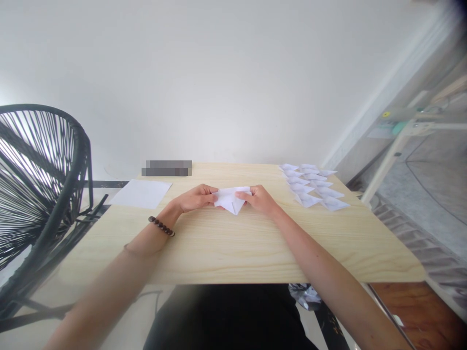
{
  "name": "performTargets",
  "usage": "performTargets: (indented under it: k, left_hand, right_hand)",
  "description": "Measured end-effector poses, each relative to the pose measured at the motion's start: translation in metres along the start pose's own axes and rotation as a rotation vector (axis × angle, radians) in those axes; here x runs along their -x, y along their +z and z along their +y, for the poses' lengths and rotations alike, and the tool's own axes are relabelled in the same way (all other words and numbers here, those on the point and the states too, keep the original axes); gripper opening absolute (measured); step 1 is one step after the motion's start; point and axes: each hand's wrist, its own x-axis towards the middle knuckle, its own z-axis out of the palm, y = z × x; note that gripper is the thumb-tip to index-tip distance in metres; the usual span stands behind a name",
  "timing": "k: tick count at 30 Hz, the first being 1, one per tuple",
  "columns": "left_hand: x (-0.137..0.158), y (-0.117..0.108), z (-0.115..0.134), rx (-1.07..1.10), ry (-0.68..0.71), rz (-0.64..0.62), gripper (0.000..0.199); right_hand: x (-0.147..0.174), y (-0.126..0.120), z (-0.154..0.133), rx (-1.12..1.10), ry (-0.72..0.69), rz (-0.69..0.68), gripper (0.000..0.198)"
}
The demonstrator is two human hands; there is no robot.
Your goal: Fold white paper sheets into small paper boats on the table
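Just above the middle of the wooden table, a folded piece of white paper [230, 198] is held between both hands, with a pointed flap hanging down at its centre. My left hand [197, 197] pinches its left end, thumb in front and fingers behind. At the other end my right hand [260, 199] grips the paper, its thumb pressed on the front face. Fingers behind the paper are partly hidden. A dark bead bracelet [161, 226] circles my left wrist.
Several folded white paper shapes [310, 185] lie in rows at the table's [226, 253] right. White sheets [142, 193] rest at its left, in front of a pixelated dark block [167, 168]. A black corded chair [44, 184] stands left; a pale wall [219, 87] rises behind.
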Motion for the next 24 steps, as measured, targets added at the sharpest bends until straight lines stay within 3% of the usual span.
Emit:
performTargets:
  k: [4,11,17,24]
  left_hand:
    - [0.0019,-0.0013,0.0006,0.083,-0.055,-0.082,0.026]
    - [0.0018,-0.0072,-0.0004,-0.056,-0.007,0.016,0.023]
    - [0.0025,-0.0064,-0.0012,0.029,-0.053,-0.067,0.031]
    - [-0.0015,0.0007,-0.0042,0.039,-0.001,0.069,0.033]
  right_hand:
    - [0.0,-0.001,0.0014,-0.03,-0.001,-0.02,0.037]
    - [-0.0002,-0.0003,-0.0002,0.043,-0.001,0.025,0.04]
    - [-0.0002,-0.0012,0.0003,0.037,-0.01,0.024,0.04]
    - [0.0009,0.0056,-0.0008,0.249,-0.005,0.152,0.045]
